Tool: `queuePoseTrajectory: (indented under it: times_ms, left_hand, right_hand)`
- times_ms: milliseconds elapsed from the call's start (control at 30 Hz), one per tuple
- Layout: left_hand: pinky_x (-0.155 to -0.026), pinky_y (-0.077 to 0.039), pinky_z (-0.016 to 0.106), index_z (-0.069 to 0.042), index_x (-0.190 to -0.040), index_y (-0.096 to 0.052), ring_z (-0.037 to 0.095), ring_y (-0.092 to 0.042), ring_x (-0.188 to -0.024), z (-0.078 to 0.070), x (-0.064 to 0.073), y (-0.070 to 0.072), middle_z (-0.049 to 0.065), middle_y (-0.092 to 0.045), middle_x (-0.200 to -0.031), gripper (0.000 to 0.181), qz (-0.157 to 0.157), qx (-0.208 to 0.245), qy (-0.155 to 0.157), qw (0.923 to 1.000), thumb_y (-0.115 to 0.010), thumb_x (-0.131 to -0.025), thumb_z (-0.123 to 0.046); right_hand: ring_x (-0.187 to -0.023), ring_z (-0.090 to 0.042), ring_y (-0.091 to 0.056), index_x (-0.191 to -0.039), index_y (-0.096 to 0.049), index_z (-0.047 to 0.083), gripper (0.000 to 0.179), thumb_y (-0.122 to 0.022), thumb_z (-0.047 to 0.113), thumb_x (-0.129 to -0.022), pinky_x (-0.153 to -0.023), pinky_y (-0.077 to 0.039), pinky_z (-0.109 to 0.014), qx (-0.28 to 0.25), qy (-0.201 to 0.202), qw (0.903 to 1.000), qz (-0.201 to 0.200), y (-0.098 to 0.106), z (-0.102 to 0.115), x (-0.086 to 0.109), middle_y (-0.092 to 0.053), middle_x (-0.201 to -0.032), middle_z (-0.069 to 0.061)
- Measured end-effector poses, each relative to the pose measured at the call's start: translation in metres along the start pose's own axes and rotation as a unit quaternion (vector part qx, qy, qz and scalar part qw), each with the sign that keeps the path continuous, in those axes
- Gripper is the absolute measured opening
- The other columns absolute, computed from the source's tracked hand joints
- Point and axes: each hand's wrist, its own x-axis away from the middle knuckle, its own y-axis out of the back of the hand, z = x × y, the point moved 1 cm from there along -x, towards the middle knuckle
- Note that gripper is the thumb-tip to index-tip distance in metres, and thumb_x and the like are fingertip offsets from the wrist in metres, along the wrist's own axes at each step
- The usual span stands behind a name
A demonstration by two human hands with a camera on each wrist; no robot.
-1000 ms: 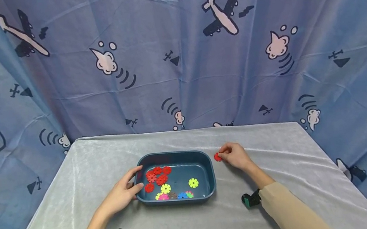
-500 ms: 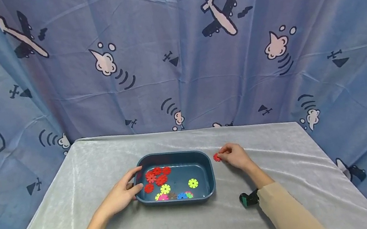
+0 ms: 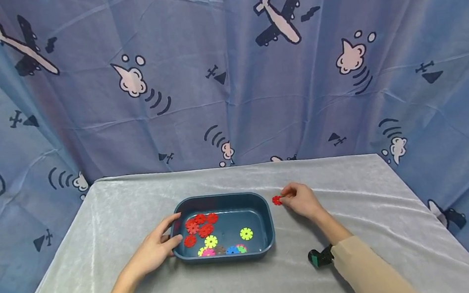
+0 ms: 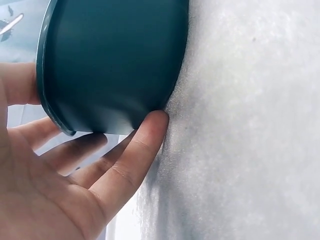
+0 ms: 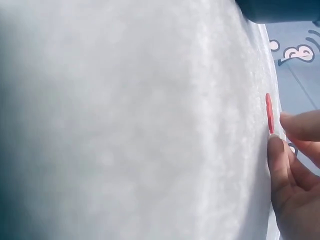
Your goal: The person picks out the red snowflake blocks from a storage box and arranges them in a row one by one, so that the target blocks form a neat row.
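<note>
A dark teal plastic bin [image 3: 232,257] sits on the table and holds several snowflake building discs. My left hand [image 3: 154,250] grips the bin's left end; in the left wrist view one digit reaches over the rim while the other fingers [image 4: 150,127] press the outer wall near the base. A red snowflake disc [image 3: 276,200] lies flat on the cloth just right of the bin. My right hand [image 3: 302,200] is at that disc's right edge. The right wrist view shows the thumb and forefinger slightly apart, with the disc [image 5: 269,112] right at the fingertips.
Red discs [image 3: 206,230] cluster on the bin's left side. A yellow disc [image 3: 246,234] lies to the right, and a blue disc [image 3: 232,250] lies by the front wall among others. Grey cloth [image 3: 237,291] covers the table; a blue patterned curtain [image 3: 184,73] hangs behind.
My right hand's fingertips have drawn slightly right, so a gap to the red disc starts to show. The left hand and the bin stay as they were.
</note>
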Motion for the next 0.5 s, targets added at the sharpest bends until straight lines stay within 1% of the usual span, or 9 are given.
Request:
queuePoseTrajectory:
  times_ms: [100,233,333,500]
  left_hand:
    - [-0.075,-0.056,0.033,-0.016,-0.158,-0.036,0.024,-0.066,-0.108,0.000,0.001,0.000,0.018,-0.030,-0.163,0.060,-0.001,-0.005,-0.001,1.0000,-0.061,-0.103,-0.018]
    - [-0.074,-0.056,0.033,-0.016,-0.158,-0.036,0.022,-0.067,-0.103,0.000,0.001,0.000,0.018,-0.031,-0.162,0.060,-0.002,-0.013,-0.002,0.9999,-0.061,-0.103,-0.018]
    - [-0.073,-0.055,0.034,-0.016,-0.158,-0.036,0.021,-0.066,-0.099,0.000,0.001,0.000,0.017,-0.032,-0.161,0.060,-0.004,-0.018,-0.003,0.9998,-0.060,-0.104,-0.019]
    - [-0.073,-0.055,0.035,-0.017,-0.158,-0.036,0.021,-0.066,-0.095,-0.001,0.000,0.000,0.017,-0.032,-0.161,0.060,-0.006,-0.024,-0.004,0.9997,-0.060,-0.104,-0.019]
  right_hand:
    - [-0.077,-0.021,-0.059,-0.099,-0.070,-0.002,0.011,-0.073,0.004,-0.090,-0.069,-0.048,-0.031,0.014,0.009,0.9998,-0.004,0.002,0.002,0.003,-0.067,-0.088,-0.010]
    - [-0.072,-0.019,-0.060,-0.100,-0.070,-0.002,0.011,-0.071,0.005,-0.092,-0.064,-0.050,-0.030,0.018,0.012,0.9998,0.000,0.004,0.008,0.006,-0.067,-0.088,-0.010]
    - [-0.071,-0.020,-0.062,-0.102,-0.070,-0.002,0.012,-0.070,0.006,-0.093,-0.065,-0.052,-0.031,0.020,0.020,0.9996,0.000,0.006,0.018,0.007,-0.068,-0.089,-0.011]
    - [-0.079,-0.022,-0.066,-0.103,-0.071,-0.001,0.013,-0.069,0.009,-0.095,-0.072,-0.053,-0.035,0.024,0.045,0.9987,-0.009,0.008,0.041,0.009,-0.071,-0.090,-0.011]
